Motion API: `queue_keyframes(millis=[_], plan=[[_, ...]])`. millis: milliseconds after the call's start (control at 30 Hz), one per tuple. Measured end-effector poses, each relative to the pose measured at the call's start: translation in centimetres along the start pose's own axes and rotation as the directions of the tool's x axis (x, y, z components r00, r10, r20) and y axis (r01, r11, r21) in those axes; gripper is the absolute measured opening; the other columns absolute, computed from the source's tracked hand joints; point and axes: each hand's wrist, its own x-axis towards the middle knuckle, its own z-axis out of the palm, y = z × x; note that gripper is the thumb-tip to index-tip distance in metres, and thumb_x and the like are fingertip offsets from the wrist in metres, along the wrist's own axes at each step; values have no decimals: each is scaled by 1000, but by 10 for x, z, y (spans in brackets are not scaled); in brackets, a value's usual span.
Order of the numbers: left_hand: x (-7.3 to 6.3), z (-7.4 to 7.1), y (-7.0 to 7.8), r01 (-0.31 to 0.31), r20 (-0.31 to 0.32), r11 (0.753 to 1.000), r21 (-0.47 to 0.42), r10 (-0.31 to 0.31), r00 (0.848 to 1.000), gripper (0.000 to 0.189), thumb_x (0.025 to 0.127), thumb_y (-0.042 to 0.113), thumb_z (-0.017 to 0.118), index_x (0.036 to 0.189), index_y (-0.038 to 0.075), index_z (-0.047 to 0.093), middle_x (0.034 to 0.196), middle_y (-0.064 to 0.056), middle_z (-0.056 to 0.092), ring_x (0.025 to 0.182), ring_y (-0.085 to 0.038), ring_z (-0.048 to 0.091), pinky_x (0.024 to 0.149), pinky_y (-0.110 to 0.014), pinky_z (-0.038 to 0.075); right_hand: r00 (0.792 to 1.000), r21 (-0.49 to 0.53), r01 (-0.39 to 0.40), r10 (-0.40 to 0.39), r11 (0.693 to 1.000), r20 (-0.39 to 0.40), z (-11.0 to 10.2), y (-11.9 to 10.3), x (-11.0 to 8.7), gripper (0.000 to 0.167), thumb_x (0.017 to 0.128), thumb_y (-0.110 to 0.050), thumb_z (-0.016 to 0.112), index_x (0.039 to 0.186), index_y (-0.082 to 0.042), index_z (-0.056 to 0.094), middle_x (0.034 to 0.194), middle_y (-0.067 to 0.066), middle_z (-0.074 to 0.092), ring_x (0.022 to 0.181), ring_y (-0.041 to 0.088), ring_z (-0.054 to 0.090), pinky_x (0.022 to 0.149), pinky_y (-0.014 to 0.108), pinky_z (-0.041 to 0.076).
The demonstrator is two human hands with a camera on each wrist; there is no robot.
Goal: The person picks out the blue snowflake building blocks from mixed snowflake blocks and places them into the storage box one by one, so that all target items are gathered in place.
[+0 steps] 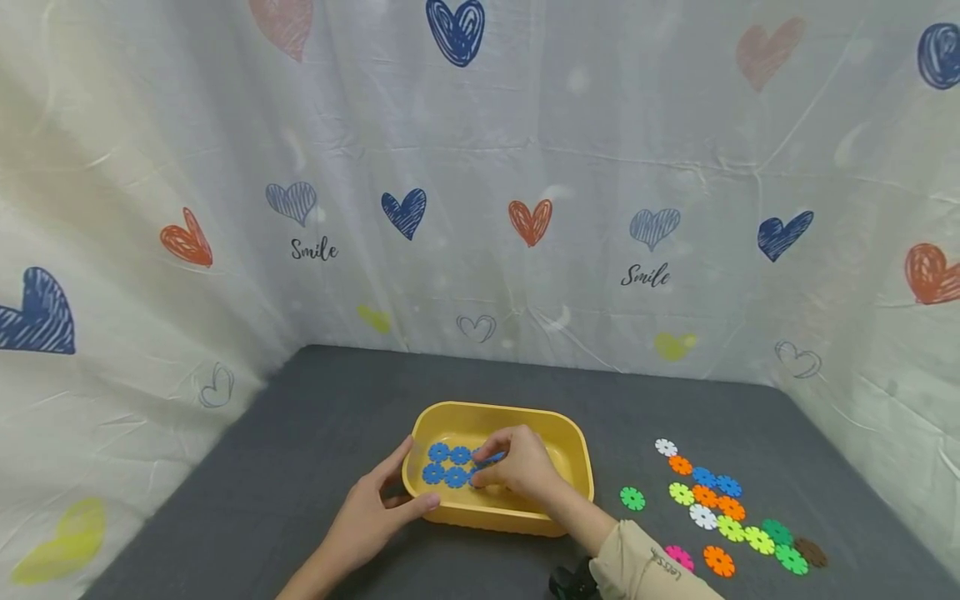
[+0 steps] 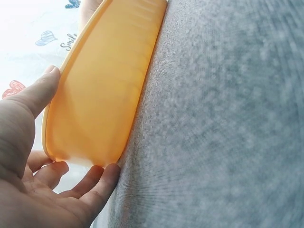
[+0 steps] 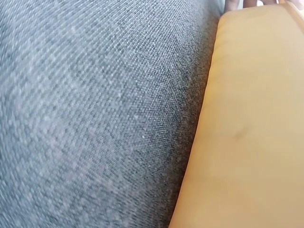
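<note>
A yellow plastic basin point(image 1: 517, 518) stands on the dark grey table. Several blue notched plastic discs point(image 1: 455, 477) lie in rows in its left part. My left hand point(image 1: 371, 512) holds the basin's left end, thumb at the near rim; the left wrist view shows its fingertips point(image 2: 110, 172) against the end wall. Inside the basin, my right hand point(image 1: 519, 468) pinches a blue disc point(image 1: 493, 457) beside the rows, partly hidden by the fingers. In the right wrist view, only the basin's side wall point(image 3: 247, 123) and the tips of the left hand show.
Loose notched discs in white, orange, blue, yellow, green and brown point(image 1: 810, 552) spread over the table right of the basin. One green disc point(image 1: 632, 498) lies nearer to it. A black object point(image 1: 573, 581) sits by the right sleeve. A heart-print curtain point(image 1: 465, 275) hangs behind.
</note>
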Motion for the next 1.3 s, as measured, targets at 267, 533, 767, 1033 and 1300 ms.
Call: queue_keyframes(millis=[267,533,767,1033,1300], plan=[[1,0,0,13,-1,1000,-8,-13,1000,91,79,30,85,154,19,35,147,-8,46,121,-25,55,84,-30,55,1000,23,-23,24,999,-14,-2,0,-1,21,68,-8,91,83,-6,77,83,2,71,65,16,61,53,32,52],[2,1,0,13,-6,1000,3,-13,1000,90,79,31,85,154,19,36,146,-7,47,119,-24,56,85,-30,55,998,-5,34,-34,999,-48,-9,-1,-6,20,76,-16,87,90,-7,77,88,2,71,62,15,60,52,28,51],[2,2,1,38,-22,999,22,-37,999,91,78,32,86,154,20,37,147,-6,45,120,-24,56,85,-31,55,989,55,118,-113,991,-99,-36,-4,-26,20,79,-19,85,95,-10,76,97,7,70,76,20,64,62,30,55],[3,1,2,50,-29,998,32,-49,998,92,77,33,86,154,19,37,144,-7,50,118,-23,56,85,-31,55,981,109,31,-9,994,-196,-79,3,-52,20,79,-23,86,94,-12,77,92,-1,71,81,22,65,67,32,56],[3,1,2,56,-22,998,21,-56,998,92,78,32,86,154,18,36,137,-9,55,117,-24,58,84,-30,56,977,92,-65,82,994,-196,-126,16,-78,26,83,-25,82,102,-9,74,98,3,70,88,23,65,75,37,58]])
